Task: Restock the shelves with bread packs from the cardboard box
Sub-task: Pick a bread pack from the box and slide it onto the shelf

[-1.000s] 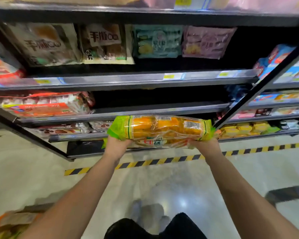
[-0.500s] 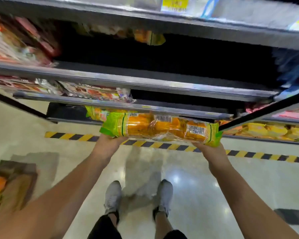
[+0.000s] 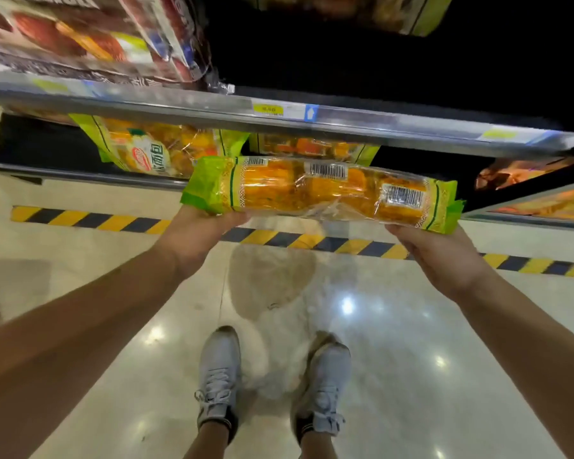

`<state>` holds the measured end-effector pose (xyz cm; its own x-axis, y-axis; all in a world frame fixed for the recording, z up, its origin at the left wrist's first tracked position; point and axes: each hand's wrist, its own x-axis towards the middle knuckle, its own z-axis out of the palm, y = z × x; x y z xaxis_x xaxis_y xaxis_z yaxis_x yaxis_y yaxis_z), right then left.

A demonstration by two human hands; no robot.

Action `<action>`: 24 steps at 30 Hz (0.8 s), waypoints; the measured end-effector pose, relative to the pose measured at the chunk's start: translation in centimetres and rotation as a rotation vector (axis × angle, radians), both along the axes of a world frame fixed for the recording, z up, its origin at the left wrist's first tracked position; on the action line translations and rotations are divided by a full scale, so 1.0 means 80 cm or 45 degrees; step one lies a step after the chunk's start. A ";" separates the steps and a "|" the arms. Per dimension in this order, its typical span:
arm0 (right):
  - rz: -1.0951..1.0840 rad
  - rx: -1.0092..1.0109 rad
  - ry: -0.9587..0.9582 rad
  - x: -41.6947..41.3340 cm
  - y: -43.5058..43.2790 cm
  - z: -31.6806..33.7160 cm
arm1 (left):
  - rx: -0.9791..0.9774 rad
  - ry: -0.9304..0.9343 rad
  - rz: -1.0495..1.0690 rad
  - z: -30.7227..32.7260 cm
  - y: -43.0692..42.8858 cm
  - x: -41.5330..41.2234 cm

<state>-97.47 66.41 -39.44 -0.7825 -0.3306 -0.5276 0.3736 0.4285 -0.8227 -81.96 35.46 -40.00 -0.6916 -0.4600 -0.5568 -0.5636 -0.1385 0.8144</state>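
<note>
A long bread pack (image 3: 318, 190) with green ends and orange buns inside lies level between my hands, barcodes facing up. My left hand (image 3: 196, 233) grips its left end from below and my right hand (image 3: 434, 253) grips its right end. The pack hangs just in front of the bottom shelf opening, under a silver shelf edge (image 3: 378, 125). Two matching green bread packs (image 3: 153, 150) lie on that bottom shelf behind it. The cardboard box is out of view.
Red snack packs (image 3: 80, 38) fill the shelf above on the left; the space to their right is dark. A yellow-and-black floor stripe (image 3: 90, 220) runs along the shelf base. My grey shoes (image 3: 219, 369) stand on the glossy floor. Orange packs (image 3: 524, 173) sit at the right.
The view has tilted down and closed in on the lower shelves. The pack has come lower and nearer to the bottom shelf, still held in both hands.
</note>
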 end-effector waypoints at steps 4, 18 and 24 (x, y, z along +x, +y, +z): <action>-0.047 -0.027 0.033 -0.022 -0.016 -0.044 | -0.023 0.008 0.016 -0.053 -0.009 -0.018; -0.179 -0.070 0.150 -0.082 -0.060 -0.139 | -0.078 -0.052 0.002 -0.130 -0.033 -0.085; -0.145 0.127 -0.057 -0.097 -0.069 -0.149 | -0.136 -0.176 -0.105 -0.128 -0.033 -0.099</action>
